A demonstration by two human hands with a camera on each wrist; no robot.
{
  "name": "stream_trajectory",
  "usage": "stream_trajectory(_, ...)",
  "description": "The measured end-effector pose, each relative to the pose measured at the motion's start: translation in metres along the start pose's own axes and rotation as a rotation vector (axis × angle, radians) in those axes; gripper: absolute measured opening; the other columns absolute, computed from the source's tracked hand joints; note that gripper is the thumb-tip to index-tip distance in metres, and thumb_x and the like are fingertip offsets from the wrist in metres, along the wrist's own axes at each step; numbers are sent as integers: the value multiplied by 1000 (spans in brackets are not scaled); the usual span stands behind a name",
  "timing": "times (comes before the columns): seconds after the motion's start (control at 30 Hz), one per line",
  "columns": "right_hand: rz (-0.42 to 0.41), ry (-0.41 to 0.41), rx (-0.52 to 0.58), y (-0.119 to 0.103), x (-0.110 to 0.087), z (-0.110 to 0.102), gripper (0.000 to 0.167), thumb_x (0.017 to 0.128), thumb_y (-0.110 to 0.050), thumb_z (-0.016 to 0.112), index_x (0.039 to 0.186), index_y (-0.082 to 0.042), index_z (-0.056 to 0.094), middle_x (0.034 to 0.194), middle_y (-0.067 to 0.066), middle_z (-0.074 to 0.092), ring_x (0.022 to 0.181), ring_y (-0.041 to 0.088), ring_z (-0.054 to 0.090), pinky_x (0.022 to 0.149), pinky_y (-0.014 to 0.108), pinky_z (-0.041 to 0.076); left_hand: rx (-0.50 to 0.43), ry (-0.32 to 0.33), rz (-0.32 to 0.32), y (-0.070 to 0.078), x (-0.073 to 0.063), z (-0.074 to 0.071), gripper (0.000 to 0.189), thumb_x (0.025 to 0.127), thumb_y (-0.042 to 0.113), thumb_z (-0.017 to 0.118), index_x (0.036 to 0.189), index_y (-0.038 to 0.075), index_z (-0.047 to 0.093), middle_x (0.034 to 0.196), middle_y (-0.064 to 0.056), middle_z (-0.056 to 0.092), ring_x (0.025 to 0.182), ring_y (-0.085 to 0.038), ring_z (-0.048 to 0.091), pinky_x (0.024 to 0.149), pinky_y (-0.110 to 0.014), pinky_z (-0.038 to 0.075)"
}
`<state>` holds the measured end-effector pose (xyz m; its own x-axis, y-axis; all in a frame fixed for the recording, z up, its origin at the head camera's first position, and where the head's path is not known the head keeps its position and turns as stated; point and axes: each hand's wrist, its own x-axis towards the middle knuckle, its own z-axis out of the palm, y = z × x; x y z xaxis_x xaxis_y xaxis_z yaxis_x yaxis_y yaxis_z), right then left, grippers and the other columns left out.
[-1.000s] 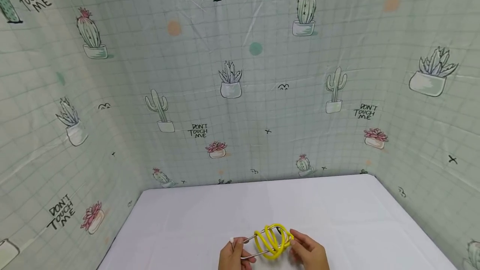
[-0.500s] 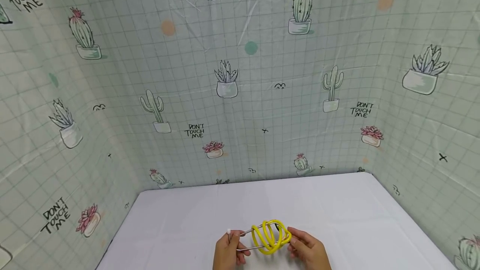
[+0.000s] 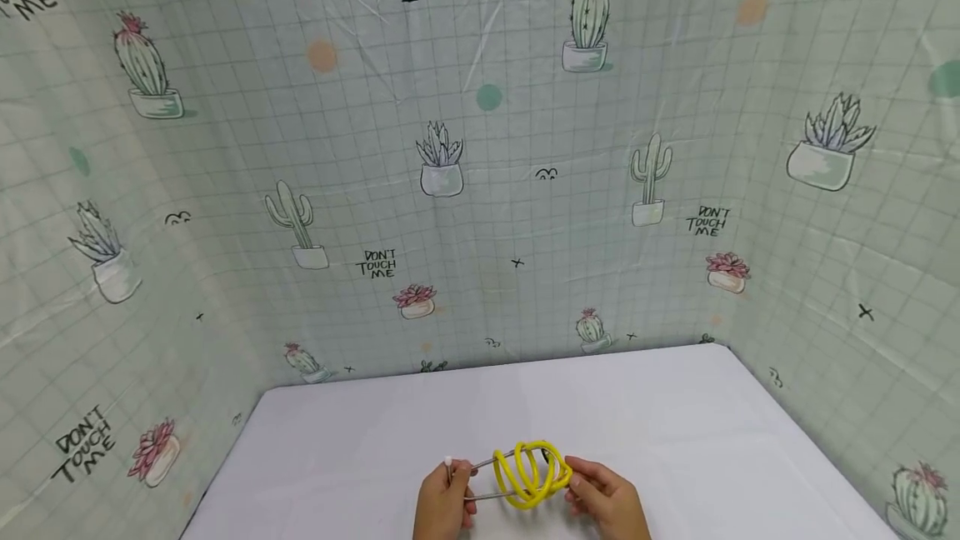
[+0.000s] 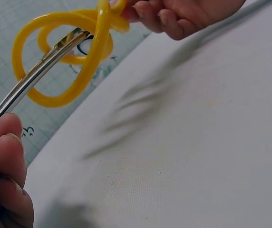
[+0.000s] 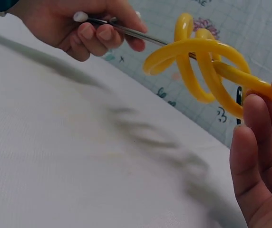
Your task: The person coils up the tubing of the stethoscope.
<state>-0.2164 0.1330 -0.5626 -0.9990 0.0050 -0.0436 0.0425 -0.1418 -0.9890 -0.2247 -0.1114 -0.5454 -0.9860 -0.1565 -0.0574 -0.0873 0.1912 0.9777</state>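
Observation:
A yellow, rubbery tube [image 5: 198, 46] winds in loose loops around a frame of thin silvery metal rods [image 4: 31, 80]. At the left end of the frame is a white rounded tip [image 5: 81, 17]. My left hand [image 3: 442, 498] grips the bare rods at that end, fingers curled round them. My right hand [image 3: 607, 500] pinches the tube's right end between thumb and fingers. A thin black piece [image 5: 239, 102] shows among the loops near the right fingers. Both hands hold the piece above the table, roughly level.
A white-covered table [image 3: 360, 440] lies below, with soft shadows of the hands and loops on it. Pale green grid cloth [image 3: 480, 232] printed with cacti hangs around the back and both sides.
Both hands and the tube-wound frame have shifted slightly left in the head view, as has the background. The grips look the same.

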Motion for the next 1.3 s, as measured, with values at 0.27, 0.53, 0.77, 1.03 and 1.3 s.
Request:
stream_trajectory(0.27, -32, 101, -19, -14, 7, 8, 35, 95, -12, 69, 121, 11, 64, 89, 14, 70, 75, 18, 66, 65, 30, 58, 0, -6, 5, 4, 11, 3, 27, 104, 21, 54, 101, -2, 68, 66, -4, 56, 48, -12, 50, 42, -25, 46)
stream_trajectory(0.53, -44, 102, -43, -20, 14, 10, 31, 96, -9, 67, 118, 11, 64, 90, 13, 71, 73, 18, 65, 62, 31, 57, -27, -4, 31, 9, 21, 4, 26, 102, 20, 56, 100, -4, 67, 68, -5, 57, 51, -12, 52, 44, -24, 47)
stream_trajectory(0.77, -54, 162, -99, -18, 24, 6, 28, 95, -10, 68, 116, 7, 68, 89, 11, 72, 73, 19, 65, 61, 30, 56, -11, -26, 55, 8, 31, 11, 25, 102, 20, 58, 100, -4, 66, 69, -4, 58, 52, -13, 54, 45, -24, 48)
stream_trajectory(1.03, -84, 187, -187, -23, 40, 9, 23, 95, -8, 67, 113, 6, 69, 90, 11, 72, 75, 20, 66, 60, 29, 55, 41, -98, 74, 13, 46, 8, 22, 102, 17, 58, 104, -4, 65, 70, -4, 59, 52, -11, 53, 47, -23, 47)
stream_trajectory(1.3, -77, 231, -249, -23, 49, -1, 21, 95, -5, 66, 112, 7, 70, 87, 10, 72, 72, 20, 67, 57, 29, 55, 43, -73, 85, 5, 52, 21, 18, 98, 11, 60, 107, -4, 64, 71, -2, 61, 52, -11, 55, 46, -23, 45)
